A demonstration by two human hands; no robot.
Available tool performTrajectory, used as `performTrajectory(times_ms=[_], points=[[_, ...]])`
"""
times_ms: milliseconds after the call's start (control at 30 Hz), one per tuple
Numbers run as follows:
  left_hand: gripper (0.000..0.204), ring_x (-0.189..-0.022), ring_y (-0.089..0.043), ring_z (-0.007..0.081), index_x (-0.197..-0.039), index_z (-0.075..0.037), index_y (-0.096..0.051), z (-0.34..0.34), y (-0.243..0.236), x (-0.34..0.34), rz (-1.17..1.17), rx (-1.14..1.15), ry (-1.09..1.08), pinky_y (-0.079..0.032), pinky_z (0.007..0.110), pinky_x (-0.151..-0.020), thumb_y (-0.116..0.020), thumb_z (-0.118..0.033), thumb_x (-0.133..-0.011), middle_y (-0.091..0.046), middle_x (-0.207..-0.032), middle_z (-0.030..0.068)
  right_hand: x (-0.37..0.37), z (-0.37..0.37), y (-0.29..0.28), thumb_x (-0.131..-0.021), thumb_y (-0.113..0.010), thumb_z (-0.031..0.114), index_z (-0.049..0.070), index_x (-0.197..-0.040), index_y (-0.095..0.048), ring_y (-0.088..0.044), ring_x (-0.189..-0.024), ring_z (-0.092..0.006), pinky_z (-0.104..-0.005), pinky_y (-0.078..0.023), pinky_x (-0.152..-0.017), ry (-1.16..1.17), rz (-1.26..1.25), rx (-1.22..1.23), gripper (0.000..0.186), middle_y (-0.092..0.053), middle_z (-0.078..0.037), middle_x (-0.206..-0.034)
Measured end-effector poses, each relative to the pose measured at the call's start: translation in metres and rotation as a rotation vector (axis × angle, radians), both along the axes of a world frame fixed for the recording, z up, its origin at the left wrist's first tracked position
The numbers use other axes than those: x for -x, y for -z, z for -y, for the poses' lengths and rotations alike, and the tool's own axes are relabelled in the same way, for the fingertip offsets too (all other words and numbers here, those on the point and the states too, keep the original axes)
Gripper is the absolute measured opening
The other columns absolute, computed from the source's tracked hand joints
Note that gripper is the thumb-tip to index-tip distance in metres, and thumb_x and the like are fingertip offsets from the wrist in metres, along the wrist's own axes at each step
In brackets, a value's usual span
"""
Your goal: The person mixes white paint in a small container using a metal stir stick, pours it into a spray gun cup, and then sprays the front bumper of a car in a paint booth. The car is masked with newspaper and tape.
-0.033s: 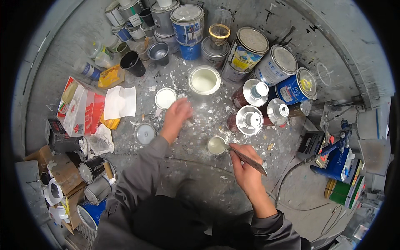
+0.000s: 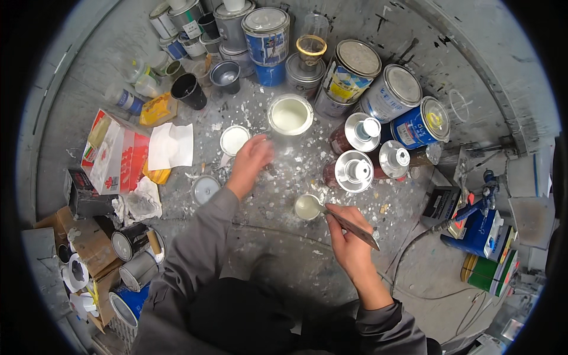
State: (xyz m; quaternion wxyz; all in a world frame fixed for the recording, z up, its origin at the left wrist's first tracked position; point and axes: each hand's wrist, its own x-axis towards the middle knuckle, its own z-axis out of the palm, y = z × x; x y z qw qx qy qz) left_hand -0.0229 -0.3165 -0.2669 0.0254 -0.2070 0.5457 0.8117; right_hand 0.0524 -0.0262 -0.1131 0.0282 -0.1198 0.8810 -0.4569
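In my right hand (image 2: 353, 254) I hold a flat stirring tool (image 2: 358, 231), pinched between thumb and fingers, right of the lower middle of the frame. It looks thin and rather stiff, and I judge it is light. The wide upper part is the good place to take hold; near the lower end, wet liquid could make it slippery. That end reaches over the right rim of the small cup (image 2: 297, 210), just below the centre of the frame. The cup, with pale liquid (image 2: 306, 208) in it, is probably light and easy to tip, so I would hold it softly around its wall.

My right forearm comes from the lower right and points up and to the left, the tool sloping down toward the cup. My left hand (image 2: 253, 157) is near the centre, between the white round piece (image 2: 235, 141) and the open tin (image 2: 271, 113). It is blurred, with fingers loosely bent; I cannot tell if they hold anything. The left forearm comes up from the lower left.
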Motion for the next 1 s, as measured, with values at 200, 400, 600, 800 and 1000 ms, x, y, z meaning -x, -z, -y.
performTrajectory(times_ms=[200, 400, 600, 800, 1000], points=[[0.066, -0.131, -0.052, 0.0246, -0.149, -0.01, -0.047, -0.007, -0.009, 0.045, 0.154, -0.019, 0.033, -0.047, 0.04, -0.112, -0.073, -0.05, -0.103, -0.053, -0.143, 0.0072, -0.01, -0.002, -0.006, -0.093, -0.073, -0.002, 0.005, -0.119, -0.076, -0.072, -0.085, -0.0377, -0.0407, -0.058, -0.074, 0.018, 0.019, 0.029, 0.027, -0.073, -0.019, -0.102], [0.106, -0.139, -0.048, 0.0355, -0.169, -0.01, -0.021, -0.012, -0.015, 0.062, 0.232, -0.115, 0.052, -0.042, 0.049, -0.119, -0.08, -0.058, -0.094, -0.036, -0.166, 0.016, -0.018, -0.007, -0.008, -0.093, -0.075, 0.0, 0.004, -0.119, -0.076, -0.07, -0.083, -0.0368, -0.0418, -0.057, -0.072, 0.069, 0.051, 0.07, 0.026, -0.072, -0.018, -0.1], [0.117, -0.146, -0.04, 0.0477, -0.172, -0.011, -0.011, -0.012, -0.015, 0.067, 0.186, -0.209, 0.069, -0.043, 0.054, -0.118, -0.082, -0.058, -0.092, -0.021, -0.173, 0.0203, -0.021, -0.01, -0.006, -0.097, -0.074, 0.001, 0.003, -0.121, -0.077, -0.069, -0.084, -0.0208, -0.0302, -0.055, -0.073, 0.038, -0.004, 0.014, 0.025, -0.072, -0.012, -0.102], [0.119, -0.151, -0.03, 0.0519, -0.171, -0.012, -0.012, -0.007, -0.011, 0.07, 0.182, -0.272, 0.081, -0.041, 0.06, -0.119, -0.084, -0.061, -0.089, -0.013, -0.173, 0.0258, -0.023, -0.007, -0.009, -0.092, -0.075, -0.002, 0.005, -0.12, -0.076, -0.072, -0.088, -0.0372, -0.0411, -0.058, -0.077, 0.067, 0.024, 0.07, 0.029, -0.073, -0.018, -0.103], [0.112, -0.144, -0.04, 0.0487, -0.167, -0.008, -0.018, -0.009, -0.02, 0.071, 0.182, -0.178, 0.094, -0.047, 0.056, -0.115, -0.084, -0.056, -0.091, -0.023, -0.167, 0.0266, -0.022, -0.008, -0.009, -0.099, -0.072, 0.002, 0.003, -0.122, -0.077, -0.069, -0.087, -0.0163, -0.0279, -0.054, -0.072, 0.077, 0.029, 0.068, 0.023, -0.072, -0.01, -0.103]])
